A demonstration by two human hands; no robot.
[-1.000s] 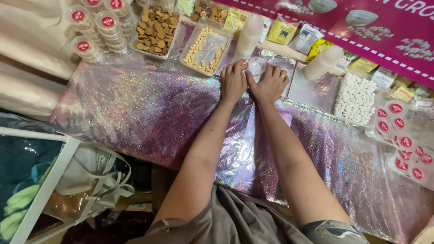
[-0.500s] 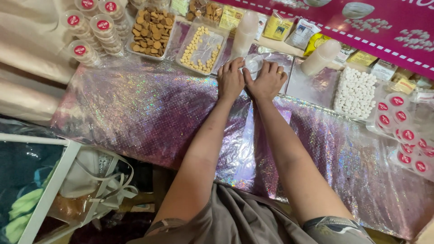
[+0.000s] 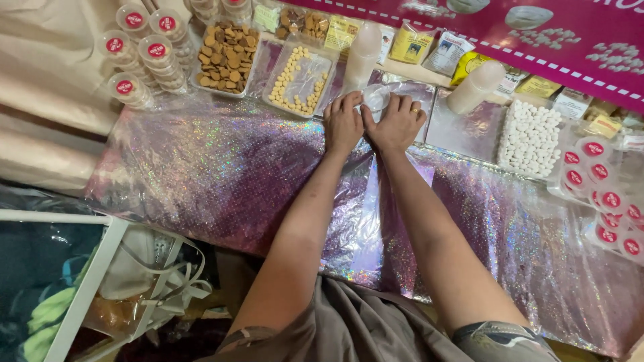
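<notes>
table: glittery purple cloth | backdrop: magenta banner

Left hand and right hand are pressed side by side on glittery purple-covered bench | small clear plastic container is touched by fingers | tray of white round sweets is seen well right.

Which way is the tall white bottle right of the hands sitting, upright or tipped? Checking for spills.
Upright: the white bottle stands on its base, behind the right hand.

One head camera looks steeply down, close over the glittery table.
</notes>
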